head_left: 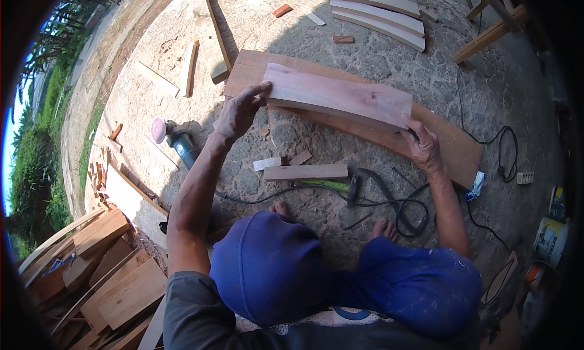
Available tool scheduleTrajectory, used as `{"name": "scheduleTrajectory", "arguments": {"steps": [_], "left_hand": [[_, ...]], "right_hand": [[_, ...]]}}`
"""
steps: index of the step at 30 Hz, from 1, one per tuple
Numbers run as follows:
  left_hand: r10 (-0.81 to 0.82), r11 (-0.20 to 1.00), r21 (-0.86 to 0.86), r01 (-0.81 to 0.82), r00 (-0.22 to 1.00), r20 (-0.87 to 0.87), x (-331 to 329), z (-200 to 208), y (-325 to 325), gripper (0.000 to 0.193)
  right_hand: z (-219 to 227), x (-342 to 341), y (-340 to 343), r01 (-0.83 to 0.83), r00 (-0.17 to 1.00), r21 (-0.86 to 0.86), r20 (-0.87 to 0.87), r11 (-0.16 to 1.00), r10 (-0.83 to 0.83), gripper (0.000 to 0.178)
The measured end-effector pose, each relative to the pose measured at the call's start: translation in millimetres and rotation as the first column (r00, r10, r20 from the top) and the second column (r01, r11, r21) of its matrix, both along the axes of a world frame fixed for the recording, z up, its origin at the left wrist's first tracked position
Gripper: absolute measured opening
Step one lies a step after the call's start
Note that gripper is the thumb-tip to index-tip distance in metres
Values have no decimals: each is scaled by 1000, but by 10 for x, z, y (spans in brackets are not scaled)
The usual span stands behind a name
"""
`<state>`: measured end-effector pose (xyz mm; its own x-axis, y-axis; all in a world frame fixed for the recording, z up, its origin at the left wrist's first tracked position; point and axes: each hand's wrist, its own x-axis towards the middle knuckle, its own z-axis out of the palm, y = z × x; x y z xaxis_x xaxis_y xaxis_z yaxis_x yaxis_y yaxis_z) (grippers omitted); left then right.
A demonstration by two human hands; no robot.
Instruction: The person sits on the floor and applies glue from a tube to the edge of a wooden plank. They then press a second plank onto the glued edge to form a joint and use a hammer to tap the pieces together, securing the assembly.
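A wooden block (337, 95) is held between two hands, its long axis going from left to right.
The left hand (242, 111) has its grip on the left end, the right hand (424, 148) on the near right corner. Each grip is closed about the thickness of the wood; the fingers below are hidden, so I cannot tell how far they reach. The block lies between the hands and slightly beyond them, with its right end somewhat nearer to the body. Neither hand is nearer, as each touches its own end. Under it, a longer brown board (451, 144) runs nearly the same way; whether both touch, I cannot tell.
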<state>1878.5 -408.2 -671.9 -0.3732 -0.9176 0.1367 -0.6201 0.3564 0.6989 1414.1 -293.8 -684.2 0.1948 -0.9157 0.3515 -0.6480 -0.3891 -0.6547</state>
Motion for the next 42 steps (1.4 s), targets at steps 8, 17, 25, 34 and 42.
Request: {"name": "scheduleTrajectory", "arguments": {"steps": [8,17,25,34,42], "left_hand": [[21,999,39,-18,998,-58,2,-98,-21,36],[45,951,-310,-17,996,82,-23,-179,58,48],[42,964,-263,-28,998,45,-43,-173,39,39],[91,970,-232,-72,993,73,-38,-162,69,34],[59,984,-170,-50,997,49,-50,-85,98,35]], "right_hand": [[-10,15,7,2,1000,0,23,1000,-2,47],[-37,17,14,18,999,34,37,999,-19,52],[-28,15,32,35,999,55,39,998,-37,51],[-24,30,40,37,998,66,50,997,-40,50],[-39,60,32,34,996,30,76,999,-36,46]]}}
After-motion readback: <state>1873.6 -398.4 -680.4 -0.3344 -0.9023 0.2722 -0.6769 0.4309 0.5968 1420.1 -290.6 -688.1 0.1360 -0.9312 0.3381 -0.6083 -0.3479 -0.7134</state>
